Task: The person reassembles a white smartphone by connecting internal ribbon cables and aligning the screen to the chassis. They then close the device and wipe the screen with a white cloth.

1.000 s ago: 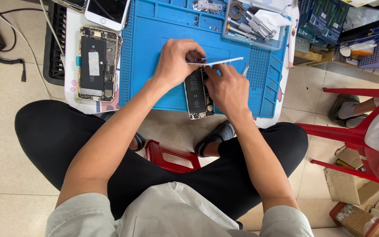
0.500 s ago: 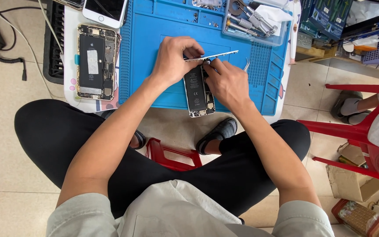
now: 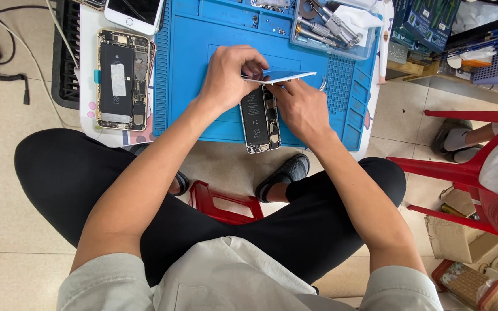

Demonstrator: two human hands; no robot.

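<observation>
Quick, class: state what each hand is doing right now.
Left hand: closed, gripping the lifted phone screen.
Right hand: resting on the opened phone, grip unclear.

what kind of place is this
Most likely a small phone repair stall or workshop. An opened phone lies on a blue repair mat, a second opened phone sits beside it, and a tray of small tools stands at the back.

The work mat (image 3: 214,69) looks like matt blue rubber, slightly ribbed at the edges. The opened phone (image 3: 259,120) shows bare metal and a matt black battery. The screen panel (image 3: 280,76) is thin and glossy. Tools in the clear plastic tray (image 3: 332,34) are shiny steel. The stool (image 3: 217,201) is glossy red plastic.
</observation>
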